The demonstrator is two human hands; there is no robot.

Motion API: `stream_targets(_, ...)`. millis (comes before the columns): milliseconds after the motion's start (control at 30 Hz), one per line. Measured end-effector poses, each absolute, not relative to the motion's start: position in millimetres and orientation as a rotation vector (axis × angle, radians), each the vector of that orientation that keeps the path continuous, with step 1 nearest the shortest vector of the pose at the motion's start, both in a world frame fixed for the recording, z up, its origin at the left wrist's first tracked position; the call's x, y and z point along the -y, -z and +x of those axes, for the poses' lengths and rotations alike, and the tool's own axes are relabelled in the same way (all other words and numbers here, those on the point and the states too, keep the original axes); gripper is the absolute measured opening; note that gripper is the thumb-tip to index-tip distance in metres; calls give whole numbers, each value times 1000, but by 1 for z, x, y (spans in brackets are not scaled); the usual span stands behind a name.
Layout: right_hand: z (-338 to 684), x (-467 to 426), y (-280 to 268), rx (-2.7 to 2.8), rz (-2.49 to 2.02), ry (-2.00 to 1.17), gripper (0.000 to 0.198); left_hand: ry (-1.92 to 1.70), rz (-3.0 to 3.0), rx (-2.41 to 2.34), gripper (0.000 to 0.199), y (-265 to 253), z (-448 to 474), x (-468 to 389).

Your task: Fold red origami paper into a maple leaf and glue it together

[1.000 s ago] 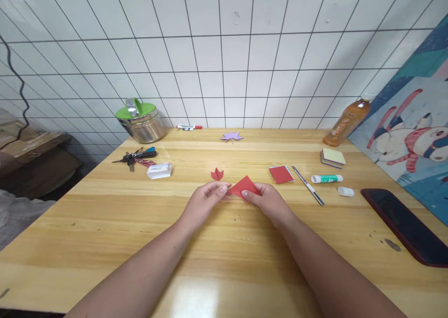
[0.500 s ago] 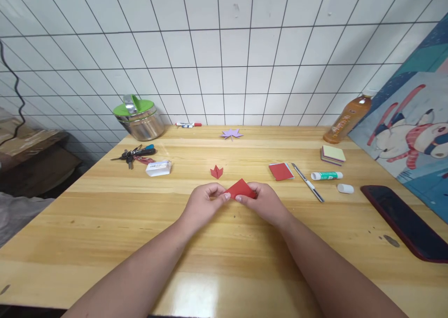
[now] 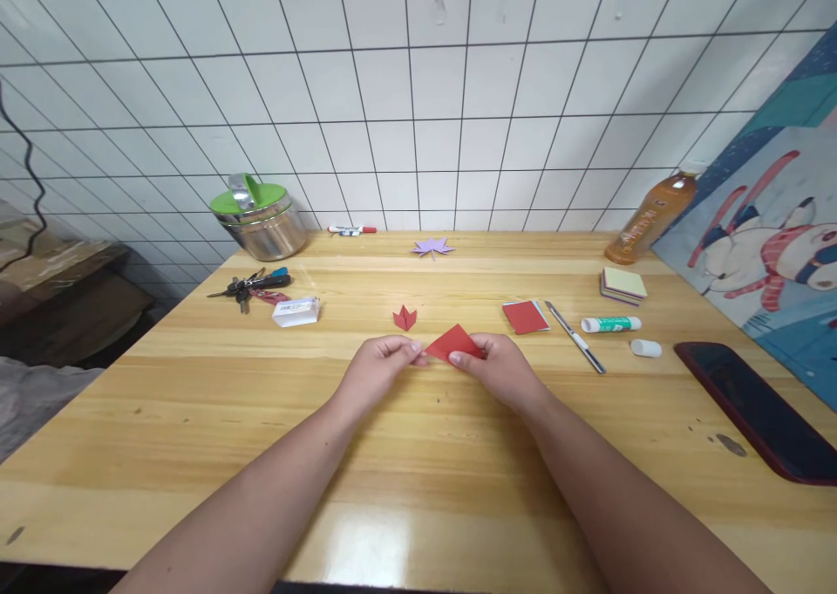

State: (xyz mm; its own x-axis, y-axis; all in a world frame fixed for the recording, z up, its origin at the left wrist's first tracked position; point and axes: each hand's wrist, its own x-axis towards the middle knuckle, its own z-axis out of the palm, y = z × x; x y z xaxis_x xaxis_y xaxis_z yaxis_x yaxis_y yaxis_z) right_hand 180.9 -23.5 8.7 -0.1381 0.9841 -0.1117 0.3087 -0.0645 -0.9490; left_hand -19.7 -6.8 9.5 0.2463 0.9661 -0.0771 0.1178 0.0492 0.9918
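A small folded red paper point(image 3: 456, 343), roughly triangular with its peak pointing away from me, is held just above the wooden table. My right hand point(image 3: 506, 367) pinches its right part, thumb on top and fingers behind. At the paper's left corner are the closed fingertips of my left hand point(image 3: 379, 369); how much of the corner lies between them is hard to see. Just beyond my left fingers lies a red paper piece point(image 3: 404, 318) folded into three points. A stack of square papers point(image 3: 526, 317), red on top, lies to the right.
A utility knife point(image 3: 575, 337), glue stick point(image 3: 611, 324), its white cap point(image 3: 646, 348), sticky notes point(image 3: 623, 285) and a phone point(image 3: 758, 411) lie right. A bottle point(image 3: 650, 219) leans there. Leftward are a steel pot point(image 3: 268, 228), keys point(image 3: 245, 287) and white box point(image 3: 296, 312). A purple paper leaf point(image 3: 432, 247) and marker point(image 3: 351, 230) lie behind.
The red paper has shifted slightly right and away from me with my right hand. My left thumb has slid off its face to the left corner.
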Motion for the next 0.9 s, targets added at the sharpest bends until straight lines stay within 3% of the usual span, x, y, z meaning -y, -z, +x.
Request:
stream_targets(167,184,23,-8,1426,-1381,-1264,30,-1013,1036,-1057,29,-11,-20,6)
stream_targets(667,162,26,-4,1353,-1237,-1169,27,-970,1343,-1164,27,-13,-6,18)
stream_targets(900,158,26,-3,1277,-1181,-1177,25,-869,1038,-941,35,-12,-2,24)
